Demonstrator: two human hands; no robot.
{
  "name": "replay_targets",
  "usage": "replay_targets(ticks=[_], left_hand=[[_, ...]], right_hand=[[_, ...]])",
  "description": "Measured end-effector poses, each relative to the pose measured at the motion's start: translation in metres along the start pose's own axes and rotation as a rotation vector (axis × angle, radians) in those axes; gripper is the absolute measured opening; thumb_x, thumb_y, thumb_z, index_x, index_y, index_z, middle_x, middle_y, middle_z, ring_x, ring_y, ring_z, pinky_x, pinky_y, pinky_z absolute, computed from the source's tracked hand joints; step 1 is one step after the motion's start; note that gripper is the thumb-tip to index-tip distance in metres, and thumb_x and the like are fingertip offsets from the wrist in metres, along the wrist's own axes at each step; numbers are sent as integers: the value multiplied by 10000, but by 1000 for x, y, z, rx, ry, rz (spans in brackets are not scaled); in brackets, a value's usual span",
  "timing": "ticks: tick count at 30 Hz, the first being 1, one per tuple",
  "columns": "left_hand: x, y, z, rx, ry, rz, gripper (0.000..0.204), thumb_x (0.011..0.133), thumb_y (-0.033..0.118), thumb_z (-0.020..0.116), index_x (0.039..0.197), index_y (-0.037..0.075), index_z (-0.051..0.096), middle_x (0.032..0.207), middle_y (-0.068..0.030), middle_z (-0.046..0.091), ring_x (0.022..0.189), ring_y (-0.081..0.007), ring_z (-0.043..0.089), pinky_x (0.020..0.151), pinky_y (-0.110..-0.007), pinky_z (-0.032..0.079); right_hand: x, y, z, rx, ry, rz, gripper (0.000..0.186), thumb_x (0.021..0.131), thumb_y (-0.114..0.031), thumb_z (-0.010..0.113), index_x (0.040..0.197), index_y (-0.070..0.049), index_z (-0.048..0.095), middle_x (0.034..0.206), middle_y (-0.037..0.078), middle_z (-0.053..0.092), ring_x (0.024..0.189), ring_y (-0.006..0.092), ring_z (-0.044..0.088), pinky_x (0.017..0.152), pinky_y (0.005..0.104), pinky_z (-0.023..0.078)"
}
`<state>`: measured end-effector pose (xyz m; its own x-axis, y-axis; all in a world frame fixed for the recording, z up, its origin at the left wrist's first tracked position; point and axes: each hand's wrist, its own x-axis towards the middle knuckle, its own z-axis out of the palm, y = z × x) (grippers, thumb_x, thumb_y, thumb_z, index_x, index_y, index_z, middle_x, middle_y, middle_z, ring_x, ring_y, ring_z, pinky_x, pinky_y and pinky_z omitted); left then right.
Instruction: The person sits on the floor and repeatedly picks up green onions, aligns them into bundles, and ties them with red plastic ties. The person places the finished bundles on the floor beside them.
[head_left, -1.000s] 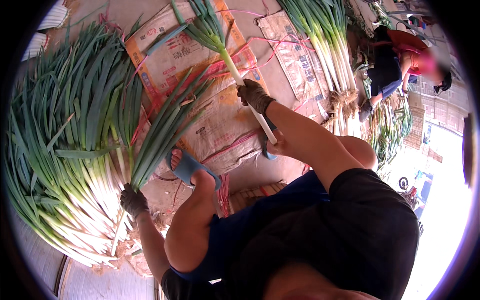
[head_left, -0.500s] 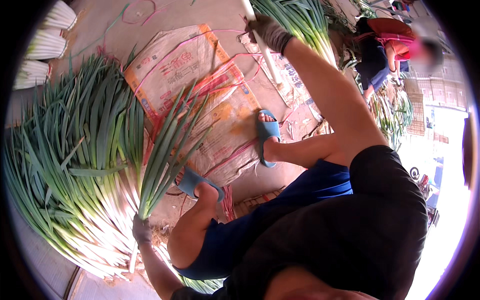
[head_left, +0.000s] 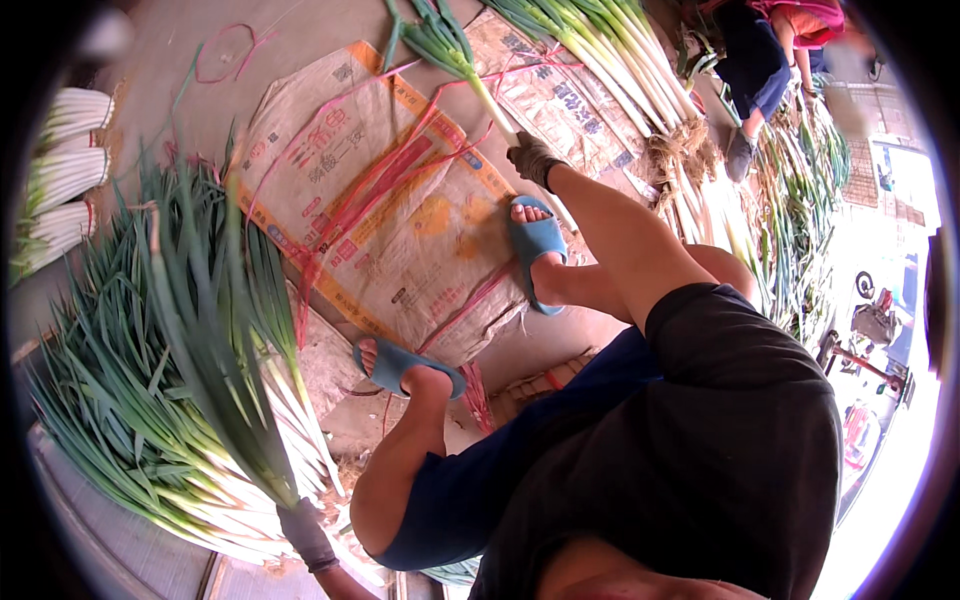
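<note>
My gloved left hand (head_left: 305, 530) is closed on a leek (head_left: 240, 400) with long green leaves, somewhat blurred, over a big pile of leeks (head_left: 110, 380) at the left. My gloved right hand (head_left: 532, 158) grips another leek (head_left: 478, 92) by its white shaft, near the top middle, leaves pointing up past the sacks. Between my feet and beyond lie flattened printed sacks (head_left: 370, 190) with loose pink strings across them. A stack of leeks (head_left: 630, 80) with rooty ends lies at the upper right, beside my right hand.
Tied bundles of white-stemmed leeks (head_left: 65, 180) sit at the far left. A person (head_left: 750, 70) in pink and dark trousers crouches at the upper right beside more leeks (head_left: 805, 230). Wheeled equipment (head_left: 875, 330) stands at the right edge. My sandalled feet (head_left: 410, 370) rest on the floor and sacks.
My right hand rose with its leek, then came back down onto the sack area. My left hand has moved lower, its leek's leaves swung left across the pile. The view has shifted.
</note>
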<state>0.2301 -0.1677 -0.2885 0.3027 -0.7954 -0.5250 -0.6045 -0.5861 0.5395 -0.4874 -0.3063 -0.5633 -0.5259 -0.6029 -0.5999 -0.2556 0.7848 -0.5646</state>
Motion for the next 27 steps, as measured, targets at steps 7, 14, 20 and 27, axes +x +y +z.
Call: replay_targets(ticks=[7, 14, 20, 27], left_hand=[[22, 114, 19, -123, 2, 95, 229, 935, 243, 608, 1046, 54, 541, 740, 20, 434, 593, -87, 424, 535, -248, 399], [64, 188, 33, -230, -91, 291, 173, 941, 217, 587, 1022, 70, 547, 733, 24, 466, 564, -76, 439, 495, -240, 370], [62, 246, 66, -256, -63, 340, 186, 936, 236, 566, 970, 54, 551, 669, 12, 448, 556, -93, 409, 531, -256, 352], [82, 285, 73, -355, -123, 370, 310, 915, 259, 617, 1139, 45, 632, 823, 27, 545, 735, -73, 463, 664, -242, 380]], right_hand=[[-7, 17, -38, -207, 58, -137, 349, 850, -232, 623, 1134, -31, 603, 999, 209, 665, 962, 337, 643, 833, 427, 486], [45, -101, -141, -364, 10, -439, 261, 894, -295, 594, 966, -52, 661, 677, 77, 624, 570, 182, 605, 562, 346, 512], [42, -238, -216, -105, 41, -438, 264, 939, -291, 545, 1121, -102, 573, 769, 31, 601, 657, 161, 544, 593, 330, 452], [121, -98, -161, 164, 196, -464, 286, 959, -255, 495, 1231, -172, 526, 727, -37, 468, 523, 128, 384, 482, 299, 391]])
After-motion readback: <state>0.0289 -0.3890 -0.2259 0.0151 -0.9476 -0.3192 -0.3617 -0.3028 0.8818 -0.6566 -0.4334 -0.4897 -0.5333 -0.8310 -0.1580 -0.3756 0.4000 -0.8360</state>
